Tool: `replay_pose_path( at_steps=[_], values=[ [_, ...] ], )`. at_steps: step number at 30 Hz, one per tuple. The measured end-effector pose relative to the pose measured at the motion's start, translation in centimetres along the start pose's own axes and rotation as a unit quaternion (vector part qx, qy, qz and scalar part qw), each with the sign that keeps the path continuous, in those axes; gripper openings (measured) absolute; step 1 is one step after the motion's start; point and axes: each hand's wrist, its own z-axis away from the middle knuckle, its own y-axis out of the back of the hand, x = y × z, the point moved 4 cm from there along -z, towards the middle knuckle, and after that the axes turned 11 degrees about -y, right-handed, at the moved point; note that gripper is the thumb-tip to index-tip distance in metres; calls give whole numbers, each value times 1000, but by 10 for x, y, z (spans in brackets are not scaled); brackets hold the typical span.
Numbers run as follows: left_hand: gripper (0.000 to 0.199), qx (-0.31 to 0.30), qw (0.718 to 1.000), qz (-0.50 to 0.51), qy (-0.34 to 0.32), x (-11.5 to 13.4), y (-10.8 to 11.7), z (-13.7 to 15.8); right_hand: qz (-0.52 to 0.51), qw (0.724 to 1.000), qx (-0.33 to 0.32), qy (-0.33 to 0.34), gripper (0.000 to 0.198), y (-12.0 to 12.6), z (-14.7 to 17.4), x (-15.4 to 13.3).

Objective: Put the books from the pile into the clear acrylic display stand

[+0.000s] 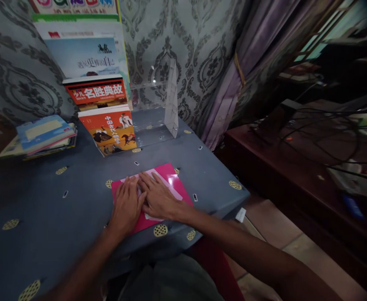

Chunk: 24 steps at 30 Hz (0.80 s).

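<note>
A glossy pink book [180,184] lies flat near the table's front edge, with a paler pink and white area across its middle. My left hand [128,205] rests on its left part, fingers stretched out and pointing away from me. Beside it, my right hand [158,194] lies flat on the cover, the two thumbs close together. Both palms press down on the book, and neither hand grips anything. Most of the cover's middle is hidden under the hands.
A clear acrylic stand [172,100] holds several upright books, an orange one [111,129] in front. A stack of books [47,133] lies at the left on the blue tablecloth [85,209]. Right of a purple curtain [224,96], a dark red cabinet [265,154] carries tangled cables.
</note>
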Motion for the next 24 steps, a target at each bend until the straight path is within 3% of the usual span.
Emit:
replay_pose_path(
  at_steps=[6, 13, 19, 24],
  values=[
    [48, -16, 999, -28, -11, -1, -4, 1, 19, 997, 24, -77, 87, -2, 5, 20],
    [54, -29, 995, -94, -15, 3, 0, 0, 42, 993, 62, -94, 88, 9, 17, 47],
    [57, -33, 988, -147, 29, 4, 3, 2, 29, 995, 33, -86, 91, 14, 21, 59],
    [65, -47, 981, -157, 109, 3, 7, 4, 24, 996, 18, -83, 91, 16, 22, 64]
  ],
)
